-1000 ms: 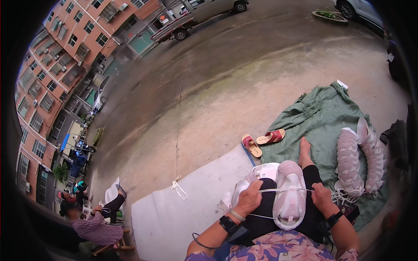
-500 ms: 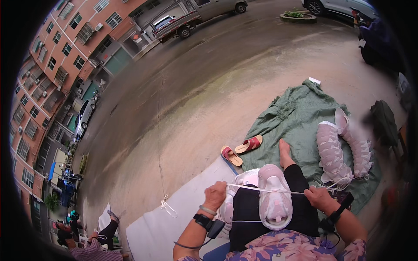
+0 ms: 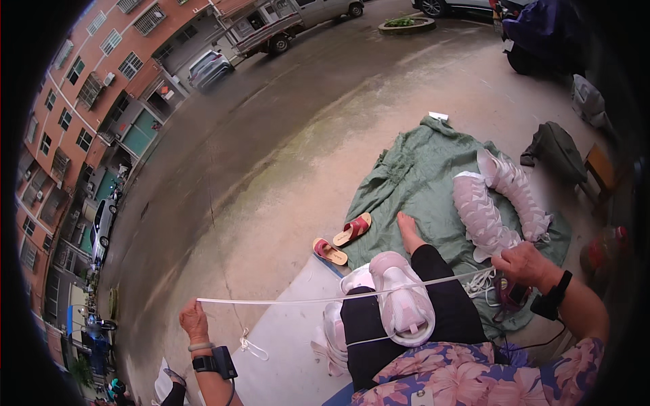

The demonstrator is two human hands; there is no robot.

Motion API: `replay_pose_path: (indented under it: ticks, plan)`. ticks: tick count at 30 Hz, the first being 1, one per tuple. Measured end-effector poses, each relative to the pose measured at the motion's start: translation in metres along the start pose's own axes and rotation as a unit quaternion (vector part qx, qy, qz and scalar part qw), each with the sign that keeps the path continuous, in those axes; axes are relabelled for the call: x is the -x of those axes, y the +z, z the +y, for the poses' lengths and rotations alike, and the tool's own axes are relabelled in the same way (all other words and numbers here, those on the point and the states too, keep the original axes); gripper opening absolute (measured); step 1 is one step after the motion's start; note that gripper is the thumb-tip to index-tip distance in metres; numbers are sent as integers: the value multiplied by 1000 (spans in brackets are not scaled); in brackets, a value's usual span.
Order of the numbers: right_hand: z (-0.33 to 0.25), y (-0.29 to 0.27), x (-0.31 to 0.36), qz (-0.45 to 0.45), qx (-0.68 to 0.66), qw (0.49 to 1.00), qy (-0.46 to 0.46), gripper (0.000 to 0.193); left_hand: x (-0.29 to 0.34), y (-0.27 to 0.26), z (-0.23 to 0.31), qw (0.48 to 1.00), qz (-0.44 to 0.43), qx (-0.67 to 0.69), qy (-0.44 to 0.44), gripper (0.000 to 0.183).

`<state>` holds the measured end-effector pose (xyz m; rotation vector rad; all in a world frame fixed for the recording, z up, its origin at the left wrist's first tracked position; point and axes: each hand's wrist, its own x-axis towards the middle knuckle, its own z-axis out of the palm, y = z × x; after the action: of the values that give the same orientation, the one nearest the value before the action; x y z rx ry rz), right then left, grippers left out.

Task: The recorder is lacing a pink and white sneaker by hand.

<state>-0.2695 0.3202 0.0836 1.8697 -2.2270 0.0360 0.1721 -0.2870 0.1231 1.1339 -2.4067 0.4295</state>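
Observation:
A white shoelace (image 3: 311, 299) is pulled taut across my lap. My left hand (image 3: 194, 322), far out to the left, pinches one end of it. On the right, my right hand (image 3: 527, 264) is closed round the lace's other side. The lace crosses a pink and white shoe (image 3: 406, 312) resting on my thighs; whether it threads through the shoe I cannot tell. More pale pink shoes (image 3: 333, 328) lie beside my left thigh, and a thin white cord runs over that thigh. A small dark red object (image 3: 511, 294) is below my right hand.
Two curved rows of nested pink shoes (image 3: 474, 210) lie on a green sheet (image 3: 396, 176). Red sandals (image 3: 352, 229) sit at its left edge. A loose white lace (image 3: 252, 347) lies by the pale sheet (image 3: 281, 365). Parked vehicles (image 3: 267, 37) stand farther off.
My hands have moved far apart, the left one outward left, the right one up and right. The lace between them is much longer. The view has shifted to the right.

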Motion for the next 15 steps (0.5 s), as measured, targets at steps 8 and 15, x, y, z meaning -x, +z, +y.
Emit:
replay_pose_path:
  ticks: [8,15]
  plan:
    - [80,-66,-9,43,72,993,-80,19,-24,-50,-45,986,-95,135,-33,16]
    - [238,-94,75,73,157,980,96,27,-84,-83,-49,971,-109,211,-16,20]
